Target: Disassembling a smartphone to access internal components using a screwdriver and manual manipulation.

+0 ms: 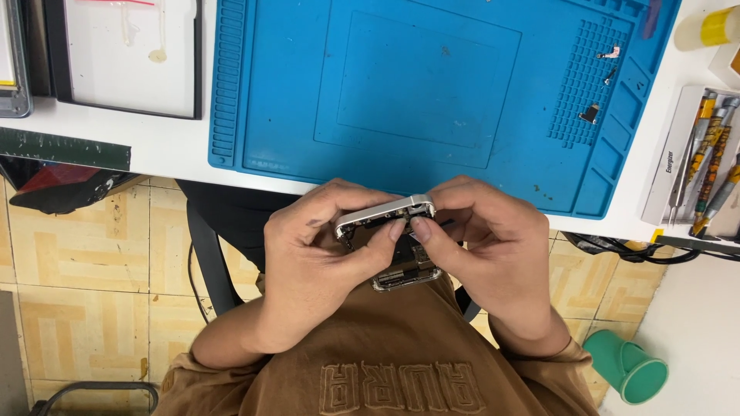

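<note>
Both hands, left hand (316, 246) and right hand (486, 246), clasp an opened phone frame (389, 219) just off the table edge (185, 158), over the lap. Ahead, the blue repair mat (416, 92) lies mostly bare; small parts (605, 77) and a tool tray (705, 154) sit to the right.

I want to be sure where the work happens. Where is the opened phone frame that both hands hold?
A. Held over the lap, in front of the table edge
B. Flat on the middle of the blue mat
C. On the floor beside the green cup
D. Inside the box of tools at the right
A: the left hand and the right hand hold the phone frame over the lap, clear of the blue mat.
</note>
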